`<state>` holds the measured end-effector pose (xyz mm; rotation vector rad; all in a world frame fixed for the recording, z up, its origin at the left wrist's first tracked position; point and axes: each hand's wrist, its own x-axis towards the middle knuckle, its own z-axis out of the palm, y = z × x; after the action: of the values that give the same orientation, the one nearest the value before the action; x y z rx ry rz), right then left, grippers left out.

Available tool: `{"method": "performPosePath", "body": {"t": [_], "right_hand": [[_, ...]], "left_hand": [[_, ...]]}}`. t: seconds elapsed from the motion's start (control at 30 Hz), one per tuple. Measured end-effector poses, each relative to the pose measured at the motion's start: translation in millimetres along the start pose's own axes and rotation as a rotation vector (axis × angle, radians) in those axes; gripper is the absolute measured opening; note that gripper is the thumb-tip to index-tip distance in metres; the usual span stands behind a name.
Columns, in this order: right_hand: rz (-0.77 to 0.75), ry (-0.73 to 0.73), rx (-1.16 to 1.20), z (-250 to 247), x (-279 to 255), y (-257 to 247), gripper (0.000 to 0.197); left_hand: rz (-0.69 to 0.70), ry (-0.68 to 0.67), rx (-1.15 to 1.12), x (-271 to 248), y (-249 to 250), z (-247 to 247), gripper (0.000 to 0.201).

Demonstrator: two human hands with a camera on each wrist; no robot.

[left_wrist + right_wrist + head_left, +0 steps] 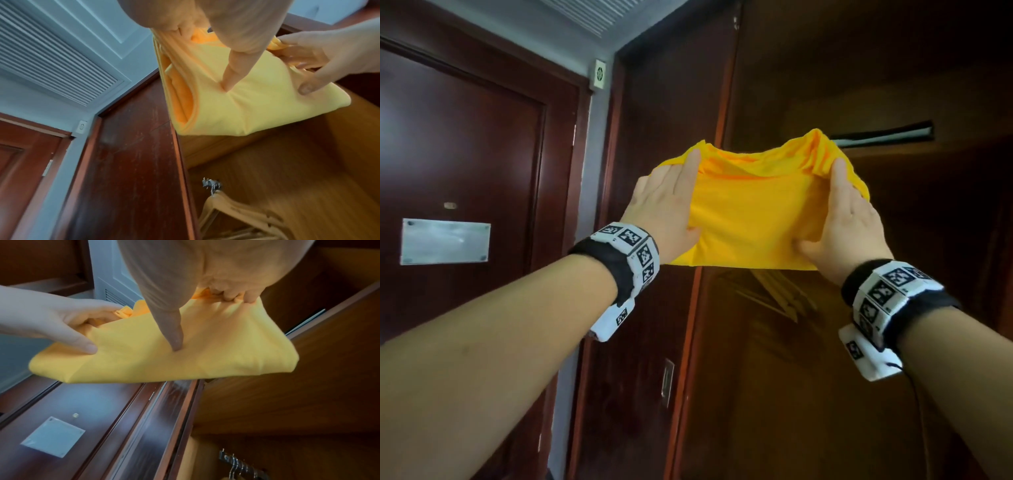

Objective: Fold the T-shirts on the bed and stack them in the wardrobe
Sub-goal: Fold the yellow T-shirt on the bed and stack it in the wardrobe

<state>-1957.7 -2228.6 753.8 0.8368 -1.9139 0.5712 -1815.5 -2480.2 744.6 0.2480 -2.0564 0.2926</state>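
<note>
Two hands hold one folded yellow T-shirt up in the middle of the head view, in front of the open wardrobe that fills the right half of the frame. The left hand grips the shirt's left edge, fingers laid long over the top of the cloth and thumb tucked beneath. In the left wrist view that thumb presses a dimple into the underside of the bundle, while the other fingers bunch the far edge. The right hand grips the right edge the same way: fingers over the top, thumb pushed into the fabric from below, the remaining fingers curled into the gathered cloth at upper centre of the right wrist view. The shirt hangs in the air between the hands, touching no shelf that I can see. Wooden hangers show at the bottom of the left wrist view, inside the wardrobe. A dark red door with a metal plate stands at the left of the head view.
</note>
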Motion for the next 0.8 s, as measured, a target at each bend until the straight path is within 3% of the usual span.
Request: {"method": "performPosePath", "body": {"t": [0.2, 0.47, 0.8], "right_hand": [[0.025, 0.105, -0.128, -22.3, 52.2, 33.0, 0.131], [0.037, 0.253, -0.254, -72.1, 162.0, 79.9, 0.124], [0.106, 0.230, -0.428, -74.4, 246.9, 110.4, 0.123]], "left_hand": [[0.056, 0.076, -0.104, 81.2, 17.1, 21.5, 0.113], [0.086, 0.204, -0.328, 229.0, 38.8, 34.9, 0.108], [0.173, 0.284, -0.473, 354.0, 37.5, 99.6, 0.093]]}}
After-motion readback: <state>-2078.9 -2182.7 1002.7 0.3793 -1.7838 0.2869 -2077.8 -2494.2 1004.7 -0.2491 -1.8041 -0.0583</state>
